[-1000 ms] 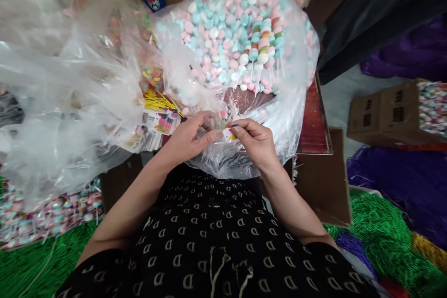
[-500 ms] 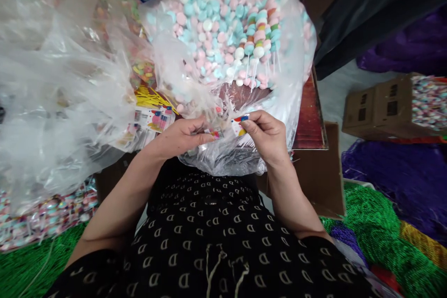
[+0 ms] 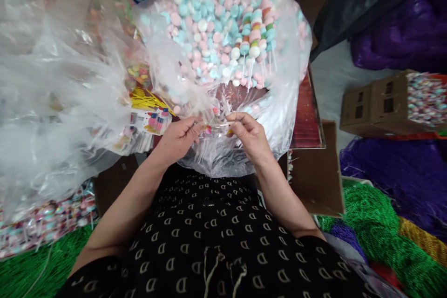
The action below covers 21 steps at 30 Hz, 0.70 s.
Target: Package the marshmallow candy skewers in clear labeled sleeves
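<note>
My left hand [image 3: 179, 138] and my right hand [image 3: 249, 136] face each other just above the near edge of a large clear plastic bag [image 3: 223, 160]. Between them is a small clear printed wrapper [image 3: 217, 126], pinched by the fingertips of both; its details are small and blurred. Inside the opened bag lie many pink, blue and white marshmallow-like candies [image 3: 206, 25]. Several candy skewers [image 3: 254, 35] with white sticks rest on the pile. Left of my left hand are printed cards or packets [image 3: 153, 121] and yellow twist-tie-like strips [image 3: 148, 98].
Cloudy plastic bags [image 3: 66, 102] crowd the left side. The red-brown tabletop [image 3: 308, 116] shows at right, above an open cardboard box [image 3: 316, 181]. Further right are a carton of wrapped sweets [image 3: 391, 102], purple strands [image 3: 394, 172] and green tinsel [image 3: 370, 214].
My right hand has moved left and closer to my left hand. The white printed piece it held in view is now mostly hidden by its fingers, and the clear wrapper stretches between both hands.
</note>
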Motion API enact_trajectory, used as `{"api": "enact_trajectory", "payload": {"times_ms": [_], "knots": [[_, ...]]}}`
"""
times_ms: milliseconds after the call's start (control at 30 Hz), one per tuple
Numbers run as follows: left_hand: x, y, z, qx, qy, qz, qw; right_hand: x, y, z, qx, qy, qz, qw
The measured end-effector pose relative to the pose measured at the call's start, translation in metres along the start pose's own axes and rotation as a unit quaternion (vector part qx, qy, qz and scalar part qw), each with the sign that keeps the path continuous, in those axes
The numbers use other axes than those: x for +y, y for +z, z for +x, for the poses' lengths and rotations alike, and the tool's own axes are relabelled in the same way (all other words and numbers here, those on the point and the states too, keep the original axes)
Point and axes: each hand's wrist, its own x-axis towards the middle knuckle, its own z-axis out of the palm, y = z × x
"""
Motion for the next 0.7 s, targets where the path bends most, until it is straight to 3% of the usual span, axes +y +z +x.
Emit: {"api": "enact_trajectory", "payload": {"times_ms": [333,533,700], "knots": [[-0.013,0.010,0.001,-0.002,-0.056,-0.079,0.995,-0.003,0.004,0.001,0.031,0.004,-0.043,0.999],[-0.019,0.015,0.007,-0.009,-0.065,-0.116,0.991,-0.008,0.005,0.007,0.036,0.024,0.019,0.999],[-0.020,0.016,0.009,-0.003,-0.068,-0.164,0.984,-0.014,0.006,0.010,0.052,-0.002,-0.065,0.997]]}}
